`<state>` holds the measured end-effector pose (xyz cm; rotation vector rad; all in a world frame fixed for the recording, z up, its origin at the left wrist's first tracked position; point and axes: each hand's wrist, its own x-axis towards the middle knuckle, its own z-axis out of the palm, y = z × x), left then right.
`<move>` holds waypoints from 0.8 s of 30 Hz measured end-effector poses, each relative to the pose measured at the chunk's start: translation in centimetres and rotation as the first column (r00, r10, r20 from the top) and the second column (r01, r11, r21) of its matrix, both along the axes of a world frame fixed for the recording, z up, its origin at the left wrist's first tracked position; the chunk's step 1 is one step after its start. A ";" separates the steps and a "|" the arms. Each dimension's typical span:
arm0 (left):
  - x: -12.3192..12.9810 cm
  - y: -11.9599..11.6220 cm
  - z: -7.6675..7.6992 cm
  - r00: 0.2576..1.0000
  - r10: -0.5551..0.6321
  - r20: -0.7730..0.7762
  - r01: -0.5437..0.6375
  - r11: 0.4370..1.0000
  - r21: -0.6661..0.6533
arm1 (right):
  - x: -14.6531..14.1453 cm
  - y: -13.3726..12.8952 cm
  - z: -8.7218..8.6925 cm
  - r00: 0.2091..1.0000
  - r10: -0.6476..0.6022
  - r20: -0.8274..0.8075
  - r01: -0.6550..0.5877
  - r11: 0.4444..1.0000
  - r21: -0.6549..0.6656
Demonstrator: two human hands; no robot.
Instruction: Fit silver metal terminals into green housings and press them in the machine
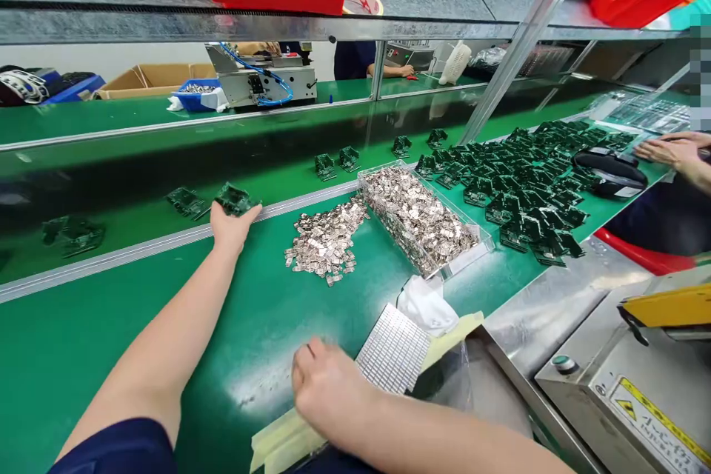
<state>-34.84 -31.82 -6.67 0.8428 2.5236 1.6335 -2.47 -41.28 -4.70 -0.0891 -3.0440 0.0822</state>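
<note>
Left hand [232, 228] at the far edge of the green bench [100, 355], fingers extended, tips against a green circuit board [236, 199]; grip or mere touch, cannot tell. Board sits at 12 o'clock from the palm, over the silver rail [138, 252].

Right hand [327, 389] low on the bench, fingers curled, tips hidden, hold unclear. At its 2 o'clock, just beside it, a gridded sheet of tiny metal squares [393, 349]. Yellow liner [289, 441] runs under the hand at 7 o'clock.

Between the hands, a loose pile of silver metal pieces [325, 241]. At its 2 o'clock, touching distance, a clear tray [416, 218] heaped with the same pieces. White cloth [426, 305] at the tray's 6 o'clock.

Farther out at 2 o'clock, a dense mass of green boards [527, 192], then a black oval object [611, 172]. Co-worker's hand [675, 152] at the far right edge. Grey machine [627, 385] with yellow warning label at 4 o'clock.
</note>
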 end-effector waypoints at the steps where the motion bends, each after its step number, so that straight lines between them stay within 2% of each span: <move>1: 1.2 -1.2 -0.5 1.000 -0.030 0.006 0.029 0.999 0.034 | 0.3 -1.2 -0.5 0.998 0.039 -0.055 -0.039 0.999 -0.003; 4: 5.0 -4.5 -1.3 0.982 -0.150 0.113 0.122 0.967 0.224 | 1.6 -3.4 -1.5 0.990 0.050 -0.129 -0.053 0.998 -0.022; 7: 8.8 -6.5 -0.9 0.907 -0.297 0.298 0.163 0.901 0.402 | 2.8 -3.9 -2.1 0.985 0.078 -0.154 -0.080 0.997 -0.010; 11: 13.6 -7.3 1.1 0.799 -0.420 0.431 0.205 0.863 0.462 | 3.9 -4.0 -2.3 0.971 0.110 -0.213 -0.111 0.994 0.004; 17: 20.3 -7.5 3.5 0.643 -0.603 0.472 0.335 0.776 0.534 | 4.9 -4.1 -2.5 0.954 0.098 -0.282 -0.095 0.995 0.024; 20: 22.8 -7.6 4.0 0.578 -0.654 0.488 0.391 0.747 0.538 | 4.7 -4.3 -3.0 0.947 0.112 -0.301 -0.108 0.994 0.029; 24: 24.9 -7.7 3.6 0.555 -0.653 0.514 0.413 0.753 0.512 | 4.2 -5.0 -3.8 0.951 0.125 -0.284 -0.123 0.992 0.026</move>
